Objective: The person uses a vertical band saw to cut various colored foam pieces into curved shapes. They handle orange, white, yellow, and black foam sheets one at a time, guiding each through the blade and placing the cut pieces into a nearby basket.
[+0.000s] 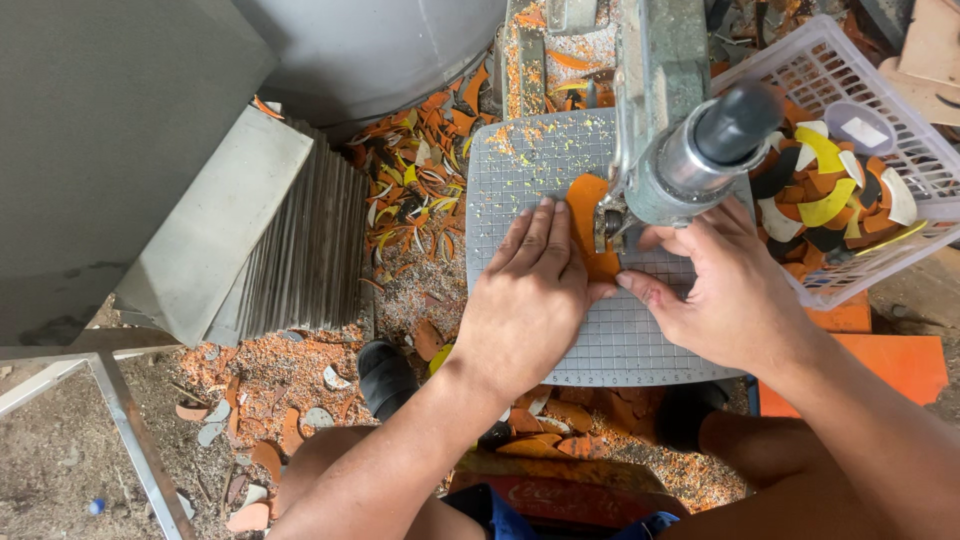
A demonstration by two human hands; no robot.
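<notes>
Seen from above: a flat orange piece (585,225), smooth and curved at its top edge, lying on a pale grey gridded surface (620,340) right under the head of a grey-green metal machine (665,150). Left hand (525,300) pressed flat on the orange piece's left side, fingers straight and together, pinning it down rather than wrapping round it. Right hand (735,290) just to the right, thumb and fingertips pinching the lower right edge of the same piece, partly tucked under the machine's round steel barrel with a black cap (735,120). Both thumbs nearly meeting below the piece. Fine orange and yellow grit sprinkled over the far part of the gridded surface. At upper right, touching the surface's edge, a white plastic lattice basket (900,140) heaped with curved crescent offcuts in orange, yellow, black and off-white. To the left, a dense stack of thin grey sheets (305,250) standing on edge, ribbed in look, leaning by a smooth grey slab (215,230). Between stack and surface, a pile of sharp orange, yellow and white slivers (420,190). On the floor (60,470), coarse orange dust and bigger shards around bare knees and a black shoe (385,375). At lower right, a solid orange block (900,365)
</notes>
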